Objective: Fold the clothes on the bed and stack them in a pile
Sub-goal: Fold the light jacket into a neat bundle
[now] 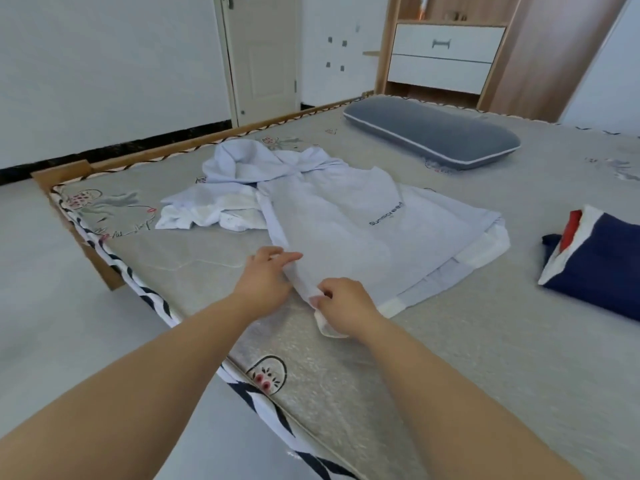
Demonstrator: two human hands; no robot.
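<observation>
Hoodie (346, 216), pale blue, is spread flat on the bed (485, 341), hood end toward the far edge, hem toward the camera. Dark small lettering is printed on the side of the hoodie nearer the folded pile. White lining or cuff fabric shows along the hoodie's near hem and at the hem corner on the pile side.

Left hand (266, 275) is at the hoodie's near hem corner, fingers extended and fairly straight, tips touching the fabric edge; cannot tell if the thumb pinches underneath. Right hand (343, 304) is just beside the left hand, also on the hoodie's hem, fingers curled, pinching a fold of blue fabric; a white tab of cloth sticks out below its palm. Both forearms are bare, reaching in from the near side of the hoodie.

White crumpled garment (207, 213) lies touching the hoodie's side away from the pile, partly tucked under the sleeve and hood area. Folded pile (599, 268), navy with white trim and a bit of red at its top, sits well apart from the hoodie, toward the frame edge on the right-hand side. Grey pillow (433, 133) lies beyond the hoodie, near the far end of the bed. Wooden cabinet (446, 53) with white drawers stands past the pillow; a white door (263, 57) is beyond the hood end.
</observation>
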